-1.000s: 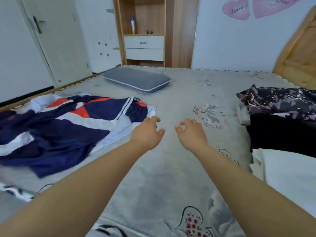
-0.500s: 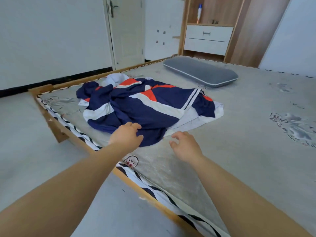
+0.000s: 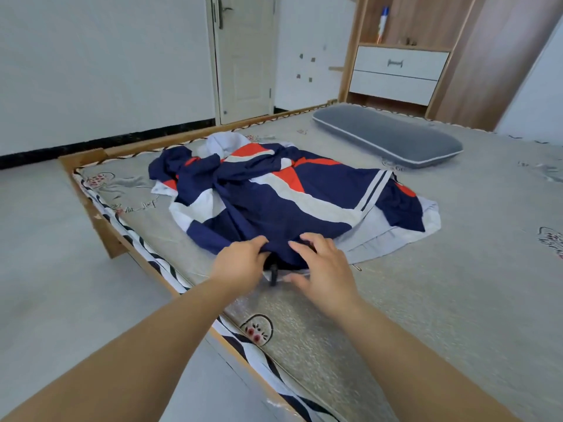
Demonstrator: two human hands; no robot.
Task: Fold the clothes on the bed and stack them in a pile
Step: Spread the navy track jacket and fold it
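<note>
A crumpled navy jacket [image 3: 274, 205] with white and orange panels lies near the bed's left corner. A pale grey garment [image 3: 384, 242] shows from under its right side. My left hand [image 3: 240, 264] grips the jacket's near navy edge, fingers curled into the cloth. My right hand [image 3: 324, 264] rests beside it on the same edge with fingers spread and thumb apart. A short dark cord or pull [image 3: 273, 271] hangs between the hands. The folded pile is out of view.
The bed [image 3: 441, 300] has a grey printed mat and a wooden frame [image 3: 91, 159] whose edge runs along the left. A grey pillow [image 3: 387, 137] lies at the far side. Beyond stand a wardrobe with white drawers [image 3: 396, 74] and a door [image 3: 243, 56].
My view has swung left from the dark clothes on the right to the jacket. Both hands have reached forward onto its near edge, and the left one has taken hold.
</note>
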